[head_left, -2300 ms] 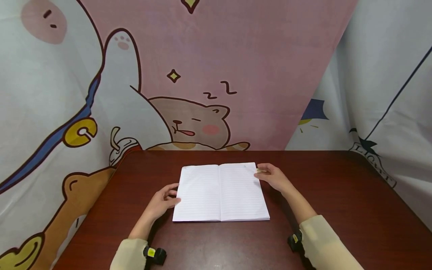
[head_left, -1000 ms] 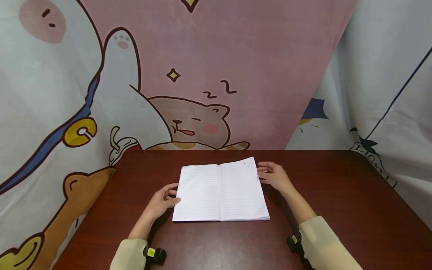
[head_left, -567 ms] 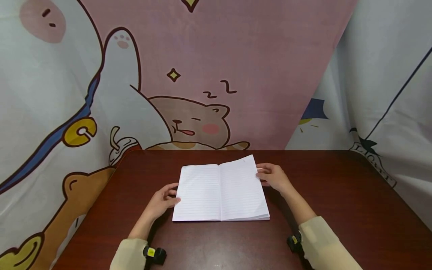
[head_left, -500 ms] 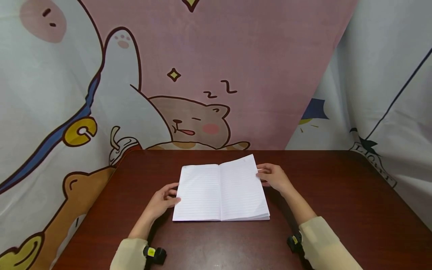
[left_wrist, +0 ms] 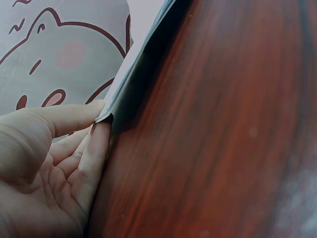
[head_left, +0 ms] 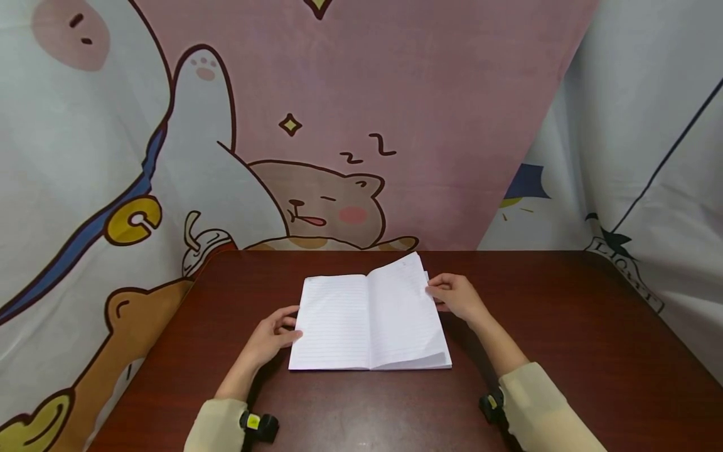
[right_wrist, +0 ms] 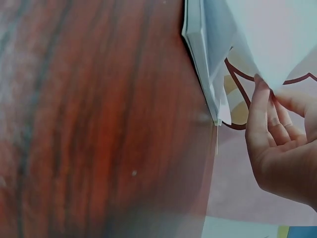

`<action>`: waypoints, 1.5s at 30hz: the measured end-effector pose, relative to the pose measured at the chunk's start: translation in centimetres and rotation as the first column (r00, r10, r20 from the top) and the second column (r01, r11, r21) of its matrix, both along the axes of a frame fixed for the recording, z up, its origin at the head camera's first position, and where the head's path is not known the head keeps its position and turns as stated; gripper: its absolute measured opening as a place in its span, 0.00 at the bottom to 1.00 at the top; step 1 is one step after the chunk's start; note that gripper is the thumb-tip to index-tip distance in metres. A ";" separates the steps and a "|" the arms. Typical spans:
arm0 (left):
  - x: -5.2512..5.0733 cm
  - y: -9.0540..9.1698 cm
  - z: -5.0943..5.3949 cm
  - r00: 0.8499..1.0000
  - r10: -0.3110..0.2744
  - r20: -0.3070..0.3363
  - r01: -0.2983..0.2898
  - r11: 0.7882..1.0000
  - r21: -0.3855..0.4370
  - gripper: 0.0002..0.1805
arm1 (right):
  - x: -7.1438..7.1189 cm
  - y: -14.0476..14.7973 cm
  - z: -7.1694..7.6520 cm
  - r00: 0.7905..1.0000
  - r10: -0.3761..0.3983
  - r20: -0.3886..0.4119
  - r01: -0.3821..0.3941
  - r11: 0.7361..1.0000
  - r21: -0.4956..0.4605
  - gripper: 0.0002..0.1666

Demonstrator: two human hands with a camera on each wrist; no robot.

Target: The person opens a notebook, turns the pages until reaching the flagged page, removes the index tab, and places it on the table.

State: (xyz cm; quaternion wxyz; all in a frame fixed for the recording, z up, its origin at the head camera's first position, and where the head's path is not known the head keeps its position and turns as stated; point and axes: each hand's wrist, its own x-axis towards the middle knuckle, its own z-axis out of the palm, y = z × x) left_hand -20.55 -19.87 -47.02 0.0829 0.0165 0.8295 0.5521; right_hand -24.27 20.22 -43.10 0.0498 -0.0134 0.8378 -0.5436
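Note:
An open notebook point(head_left: 336, 323) with lined white pages lies on the brown table. My left hand point(head_left: 270, 338) pinches its left edge; in the left wrist view the thumb rests on top of the pages and the fingers point(left_wrist: 99, 148) are underneath. At the right edge, my right hand point(head_left: 459, 297) pinches a page point(head_left: 402, 307) whose upper right corner is raised off the pages below. The right wrist view shows that page point(right_wrist: 272, 39) drawn to a point between thumb and fingertips, apart from the page stack point(right_wrist: 198, 54).
The dark wooden table point(head_left: 361, 414) extends around the notebook on all sides. Behind it hangs a pink and white cloth point(head_left: 440, 125) printed with cartoon animals. A small black camera is strapped to each wrist, beside the cream sleeves point(head_left: 217, 424).
The right page's upper corner has risen and shifted left, and its lower edge has lifted from the stack. My right hand has moved slightly with it. The left hand stays in place.

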 end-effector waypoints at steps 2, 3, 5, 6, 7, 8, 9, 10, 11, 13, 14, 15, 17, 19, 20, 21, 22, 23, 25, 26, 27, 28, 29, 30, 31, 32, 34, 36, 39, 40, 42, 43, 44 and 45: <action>0.0 0.0 0.0 1.000 -0.005 -0.001 0.005 1.000 0.000 0.30 | 0.0 -0.1 0.0 1.000 -0.018 -0.014 0.018 1.000 0.015 0.14; 0.0 -0.1 0.0 1.000 -0.008 -0.001 0.008 1.000 -0.001 0.30 | 0.0 -0.1 0.0 0.999 -0.024 -0.023 0.025 0.999 0.023 0.14; 0.1 -0.1 0.0 1.000 -0.010 -0.003 0.010 1.000 -0.002 0.30 | 0.1 -0.1 0.1 0.998 -0.041 -0.043 0.042 0.998 0.037 0.14; 0.1 -0.1 0.1 1.000 -0.010 -0.002 0.010 1.000 -0.002 0.30 | 0.1 -0.2 0.1 0.997 -0.053 -0.048 0.055 0.998 0.039 0.14; 0.1 -0.1 0.1 1.000 -0.010 -0.002 0.010 1.000 -0.004 0.30 | 0.1 -0.2 0.2 0.997 -0.056 -0.057 0.059 0.997 0.047 0.14; 0.1 0.0 0.2 1.000 -0.011 -0.001 0.011 1.000 -0.005 0.30 | 0.1 -0.2 0.2 0.996 -0.060 -0.063 0.063 0.997 0.050 0.14; 0.1 0.0 0.2 1.000 -0.010 -0.001 0.010 1.000 -0.004 0.30 | 0.1 -0.2 0.3 0.996 -0.062 -0.070 0.066 0.996 0.054 0.14; 0.0 0.0 0.2 1.000 -0.009 0.000 0.009 1.000 -0.004 0.30 | 0.1 -0.3 0.3 0.995 -0.066 -0.073 0.071 0.996 0.058 0.14; 0.0 0.0 0.3 1.000 -0.008 0.000 0.008 1.000 -0.004 0.30 | 0.1 -0.3 0.3 0.995 -0.068 -0.079 0.073 0.995 0.064 0.14; 0.0 0.0 0.3 1.000 -0.008 -0.003 0.008 1.000 -0.003 0.30 | 0.1 -0.3 0.4 0.993 -0.070 -0.090 0.077 0.994 0.074 0.13; 0.0 0.0 0.3 1.000 -0.011 -0.006 0.011 1.000 -0.004 0.30 | 0.1 -0.4 0.5 0.993 -0.071 -0.096 0.078 0.994 0.077 0.13; 0.0 0.0 0.3 1.000 -0.014 -0.008 0.014 1.000 -0.006 0.30 | 0.1 -0.4 0.5 0.992 -0.071 -0.103 0.079 0.994 0.080 0.12; 0.0 0.1 0.3 1.000 -0.018 -0.014 0.018 1.000 -0.008 0.30 | 0.2 -0.4 0.6 0.989 -0.068 -0.132 0.083 0.991 0.107 0.11; 0.0 0.0 0.3 1.000 -0.020 -0.015 0.020 1.000 -0.010 0.31 | 0.2 -0.4 0.7 0.984 -0.069 -0.166 0.095 0.983 0.154 0.10; -0.1 0.0 0.3 1.000 -0.022 -0.014 0.022 1.000 -0.011 0.31 | 0.1 -0.4 0.7 0.980 -0.070 -0.185 0.105 0.977 0.185 0.09; -0.1 0.0 0.3 1.000 -0.020 -0.012 0.019 1.000 -0.010 0.30 | 0.1 -0.4 0.7 0.976 -0.072 -0.203 0.116 0.970 0.213 0.09; -0.1 0.0 0.2 1.000 -0.018 -0.012 0.018 1.000 -0.010 0.30 | 0.1 -0.4 0.6 0.973 -0.077 -0.219 0.130 0.962 0.238 0.08; -0.1 0.1 0.3 1.000 -0.017 -0.013 0.017 1.000 -0.008 0.30 | 0.1 -0.4 0.6 0.970 -0.082 -0.228 0.140 0.958 0.252 0.08; -0.1 0.1 0.3 1.000 -0.022 -0.013 0.022 1.000 -0.007 0.30 | 0.1 -0.4 0.6 0.969 -0.085 -0.234 0.144 0.958 0.249 0.09; -0.1 0.1 0.2 1.000 -0.022 -0.013 0.022 1.000 -0.005 0.30 | 0.1 -0.5 0.6 0.971 -0.080 -0.227 0.132 0.965 0.228 0.10; -0.1 0.1 0.2 1.000 -0.020 -0.012 0.020 1.000 -0.002 0.30 | 0.2 -0.5 0.6 0.973 -0.076 -0.216 0.120 0.973 0.197 0.12; -0.1 0.1 0.2 1.000 -0.019 -0.011 0.019 1.000 0.000 0.31 | 0.2 -0.5 0.6 0.977 -0.073 -0.199 0.106 0.982 0.156 0.13; -0.1 0.1 0.2 1.000 -0.018 -0.008 0.018 1.000 0.002 0.31 | 0.3 -0.6 0.7 0.982 -0.061 -0.177 0.081 0.991 0.106 0.16; -0.1 0.1 0.2 1.000 -0.018 -0.007 0.018 1.000 0.000 0.31 | 0.3 -0.6 0.7 0.988 -0.039 -0.149 0.048 0.998 0.052 0.19; -0.1 0.0 0.2 1.000 -0.020 -0.008 0.020 1.000 0.003 0.31 | 0.3 -0.7 0.8 0.993 -0.012 -0.115 0.011 1.000 -0.012 0.21; -0.1 0.0 0.3 1.000 -0.019 -0.007 0.019 1.000 0.004 0.31 | 0.4 -0.8 0.9 0.996 0.019 -0.082 -0.025 0.997 -0.072 0.23; 0.0 0.0 0.4 1.000 -0.021 -0.009 0.021 1.000 0.003 0.31 | 0.4 -1.0 1.0 0.996 0.091 -0.023 -0.093 0.980 -0.175 0.26; 0.1 0.0 0.5 1.000 -0.025 -0.012 0.025 1.000 0.004 0.31 | 0.5 -1.3 1.0 0.985 0.171 0.015 -0.163 0.960 -0.229 0.27; 0.2 0.1 0.5 1.000 -0.019 -0.008 0.019 1.000 0.012 0.31 | 0.7 -1.8 1.0 0.968 0.248 0.033 -0.235 0.946 -0.221 0.29; 0.3 0.1 0.5 1.000 -0.019 -0.006 0.019 1.000 0.015 0.31 | 0.8 -2.0 1.0 0.963 0.266 0.035 -0.253 0.946 -0.204 0.30; 0.3 0.1 0.5 1.000 -0.016 -0.004 0.017 1.000 0.018 0.31 | 0.9 -2.4 0.9 0.954 0.299 0.035 -0.288 0.941 -0.179 0.33; 0.3 0.1 0.4 1.000 -0.016 -0.003 0.016 1.000 0.018 0.31 | 1.0 -2.6 0.8 0.949 0.313 0.036 -0.303 0.937 -0.177 0.33; 0.3 0.1 0.4 1.000 -0.015 -0.002 0.015 1.000 0.017 0.31 | 1.0 -2.8 0.8 0.944 0.328 0.035 -0.317 0.932 -0.178 0.34; 0.3 0.1 0.4 1.000 -0.011 -0.002 0.011 1.000 0.017 0.31 | 1.0 -3.0 0.7 0.939 0.343 0.034 -0.332 0.925 -0.183 0.34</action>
